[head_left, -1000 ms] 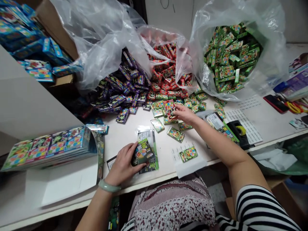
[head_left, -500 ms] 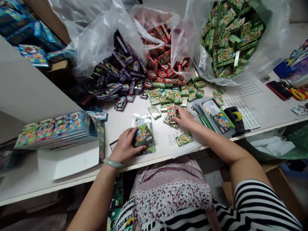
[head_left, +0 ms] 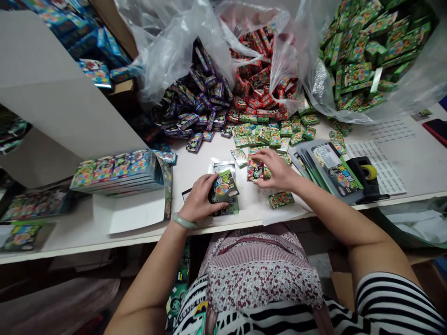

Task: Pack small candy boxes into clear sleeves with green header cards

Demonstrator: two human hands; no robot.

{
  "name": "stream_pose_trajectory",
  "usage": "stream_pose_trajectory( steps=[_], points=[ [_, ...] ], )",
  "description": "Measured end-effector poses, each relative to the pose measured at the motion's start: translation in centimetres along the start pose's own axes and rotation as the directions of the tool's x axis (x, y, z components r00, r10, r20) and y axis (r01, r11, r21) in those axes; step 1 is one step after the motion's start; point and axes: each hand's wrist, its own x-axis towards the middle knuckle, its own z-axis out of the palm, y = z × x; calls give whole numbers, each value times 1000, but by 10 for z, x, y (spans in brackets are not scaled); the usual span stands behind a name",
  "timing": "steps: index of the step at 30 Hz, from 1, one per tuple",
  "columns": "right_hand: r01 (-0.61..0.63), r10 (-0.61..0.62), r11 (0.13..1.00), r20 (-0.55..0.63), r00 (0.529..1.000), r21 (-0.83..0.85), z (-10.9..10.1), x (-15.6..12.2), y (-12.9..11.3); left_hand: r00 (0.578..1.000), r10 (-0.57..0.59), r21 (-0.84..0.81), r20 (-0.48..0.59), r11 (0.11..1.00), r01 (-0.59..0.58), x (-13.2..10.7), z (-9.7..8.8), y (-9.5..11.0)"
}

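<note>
My left hand [head_left: 201,199] grips a black-and-green printed packet [head_left: 225,187], thumb at its lower edge and fingers at its upper left. Under it lies another flat packet in clear plastic [head_left: 230,208], partly covered. My right hand [head_left: 277,170] has thumb and fingers around a small red printed box [head_left: 254,168], close above the table. Small green boxes [head_left: 244,135] lie loosely just beyond that hand. Nearer the table's front edge, a single green box [head_left: 281,199] rests by my right wrist.
Clear plastic bags spill purple boxes [head_left: 199,111], red boxes [head_left: 258,79] and green boxes [head_left: 363,60] at the back. To the right are sleeved packets [head_left: 337,170], a tape dispenser [head_left: 370,174] and printed label sheets [head_left: 387,172]. An open carton [head_left: 139,214] with stacked boxes stands left.
The view has swung left, so things sit further right. My right hand has shifted its hold on the red box, which now shows a different face. My left hand keeps the packet.
</note>
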Motion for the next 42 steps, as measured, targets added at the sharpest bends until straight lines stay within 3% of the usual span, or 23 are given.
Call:
stream_pose_trajectory(
  steps=[3, 5, 8, 11, 14, 19, 23, 25, 27, 30, 32, 36, 39, 42],
  points=[
    [34, -35, 999, -17, 999, -40, 4, 1, -32, 999, 41, -2, -29, 999, -41, 0, 0, 1],
    [63, -60, 997, 58, 997, -52, 7, 2, -42, 998, 55, 8, -36, 998, -54, -1, -1, 2],
    [143, -131, 989, 206, 970, -46, 11, 2, -43, 998, 52, 51, -23, 997, -51, -3, -2, 6],
    [176, -167, 984, 261, 951, -11, 17, 2, -40, 998, 59, 63, 8, 996, -59, -5, 0, 9],
    [142, -158, 986, 252, 955, 83, 24, 2, -41, 999, 51, 51, -3, 997, -50, -6, 4, 10],
    [0, -13, 996, 140, 990, 94, 35, -2, -55, 997, 22, 73, -67, 997, -17, -8, 8, 8],
    [-25, -11, 987, 221, 975, 161, 38, 4, -55, 997, 44, 39, -58, 998, -42, -9, 9, 6],
    [-47, -6, 974, 233, 972, 223, 33, 20, -38, 998, 17, 36, -68, 999, -14, -10, 8, 3],
    [-119, 88, 971, 155, 984, 208, 25, 48, -13, 997, -18, 58, -72, 998, 22, -13, 5, -1],
    [-255, 255, 967, -3, 967, 5, 20, 107, 23, 998, -26, 76, -60, 997, 31, -17, 0, -6],
    [-223, 229, 964, 20, 973, -145, 29, 150, 35, 998, -21, 80, -54, 996, 25, -18, -2, -7],
    [-20, 56, 923, 85, 995, -384, 68, 224, 36, 997, -46, 90, -66, 995, 52, -16, -6, -7],
    [11, 24, 865, 63, 998, -501, 90, 255, 37, 994, -77, 73, -77, 994, 83, -14, -10, -9],
    [38, 2, 842, 74, 997, -538, 95, 265, 45, 991, -103, 29, -84, 994, 105, -14, -13, -13]
  ],
)
